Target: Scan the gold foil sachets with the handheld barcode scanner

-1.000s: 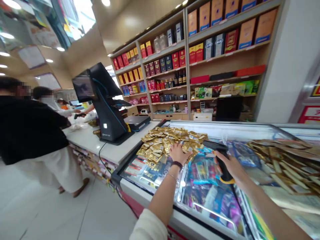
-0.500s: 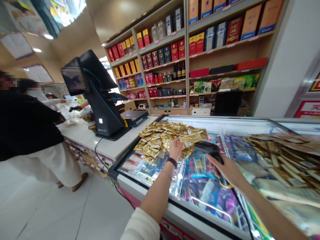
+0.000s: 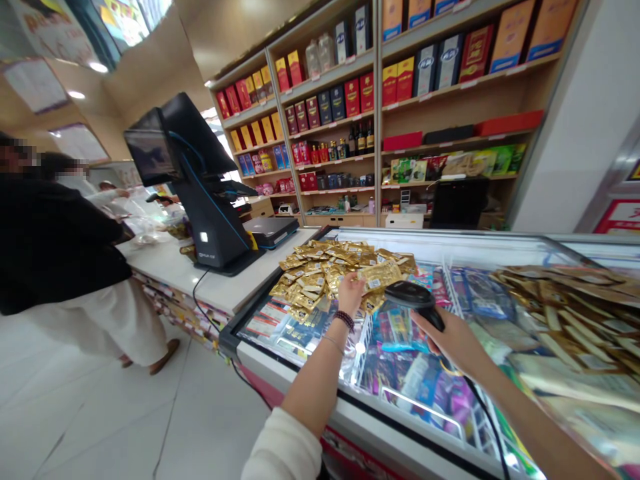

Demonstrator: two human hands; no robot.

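My left hand (image 3: 351,293) pinches the left end of a gold foil packet (image 3: 381,275) with a white barcode label. Under and behind it, a heap of similar gold packets (image 3: 310,280) lies on the glass top of a display freezer (image 3: 290,383). A black handheld barcode scanner (image 3: 411,295) is gripped in my right hand (image 3: 453,337), its head just right of the packet and apart from it. From the scanner's handle a black cable (image 3: 487,417) runs down. Bagged goods (image 3: 400,333) show through the glass below.
Brown packets (image 3: 565,313) are piled on the right of the freezer. A cash register (image 3: 200,193) stands on the white counter (image 3: 225,293) to the left, near a person in black (image 3: 55,240). Shelves of boxes (image 3: 330,110) line the back wall.
The scanner has shifted slightly left, closer to the packet in my left hand. Both hands keep their hold, and the camera view has moved a little.
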